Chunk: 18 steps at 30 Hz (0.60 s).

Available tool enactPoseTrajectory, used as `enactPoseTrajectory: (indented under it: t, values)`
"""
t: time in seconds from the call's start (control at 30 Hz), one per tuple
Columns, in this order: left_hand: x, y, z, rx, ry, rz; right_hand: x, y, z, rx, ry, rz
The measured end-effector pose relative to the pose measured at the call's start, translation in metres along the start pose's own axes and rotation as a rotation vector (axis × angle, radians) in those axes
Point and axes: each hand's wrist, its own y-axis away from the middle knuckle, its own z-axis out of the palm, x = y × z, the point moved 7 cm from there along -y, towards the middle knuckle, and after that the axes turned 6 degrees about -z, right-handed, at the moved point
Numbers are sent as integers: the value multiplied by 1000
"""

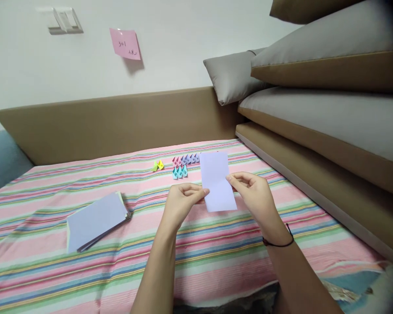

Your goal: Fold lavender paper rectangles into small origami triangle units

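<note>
A plain lavender sheet of paper [217,181] is held up above the striped cloth by both hands. My left hand [186,198] pinches its left edge with the thumb on top. On the opposite edge, a bit higher, my right hand [252,187] grips the sheet between thumb and fingers; a dark cord circles that wrist. Just behind the sheet sit small folded paper pieces: a row of pink and purple ones [185,160], several turquoise ones [180,172] in front, and two yellow ones [158,165] to the left. The sheet may hide part of the purple row.
A stack of paper sheets [98,220], lavender on top, lies on the striped cloth [144,261] at the left. Large grey and brown cushions [327,109] are piled along the right side. A brown padded board [118,122] runs along the wall, below a pink note [126,43].
</note>
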Motion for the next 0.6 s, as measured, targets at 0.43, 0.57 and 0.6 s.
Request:
enactPoseTrajectory:
  t: [0.43, 0.57, 0.6]
  values:
    - [-10, -4, 6, -60, -23, -63, 5, -3, -11, 112, -22, -11]
    - [-11, -3, 6, -77, -37, -79, 8, -4, -15, 131, -20, -11]
    - [-11, -3, 7, -89, -38, -80, 9, -4, -16, 135, -20, -13]
